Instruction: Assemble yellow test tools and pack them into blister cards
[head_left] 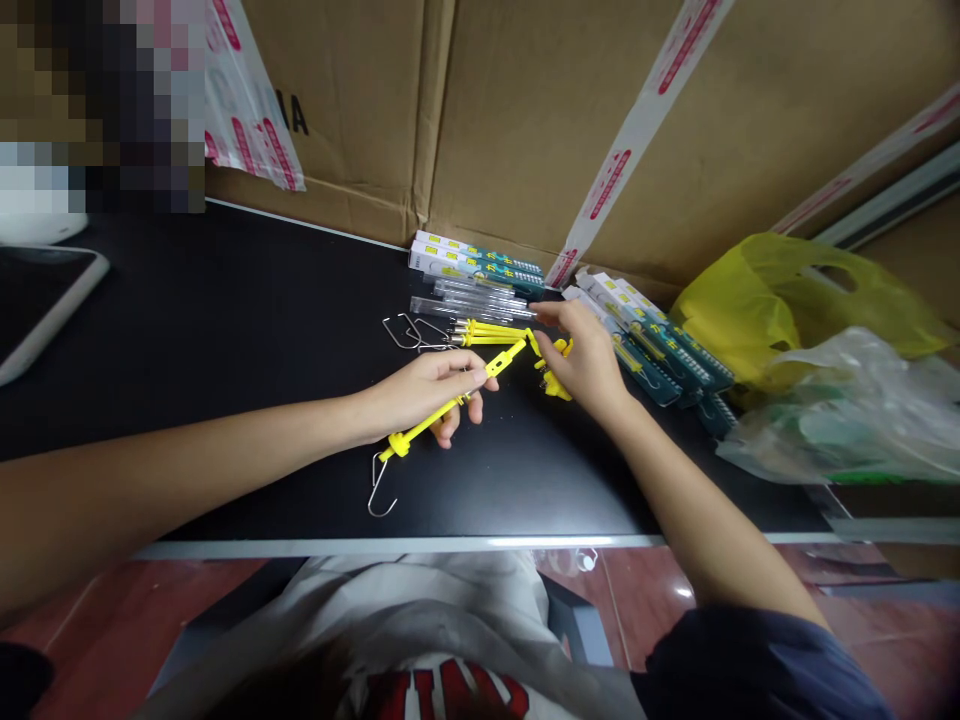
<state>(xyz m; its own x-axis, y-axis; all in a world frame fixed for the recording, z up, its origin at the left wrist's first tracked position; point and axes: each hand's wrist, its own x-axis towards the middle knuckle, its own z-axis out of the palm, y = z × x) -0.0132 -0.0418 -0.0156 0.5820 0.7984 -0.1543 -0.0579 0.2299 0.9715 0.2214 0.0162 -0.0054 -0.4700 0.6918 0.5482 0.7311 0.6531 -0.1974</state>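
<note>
Rising behind the black tabletop [270, 310], brown cardboard [517, 110] is filling the background. A yellow bag [739, 310] is slumping at the right, just beside printed boxes [641, 315]. The left hand [405, 395] is pinching a slanted yellow rod [431, 421] over the tabletop; the right hand [589, 360] is hovering near its upper end, whether its fingers are gripping anything I cannot tell. A metal hook [381, 515] is extending from the lower end.
</note>
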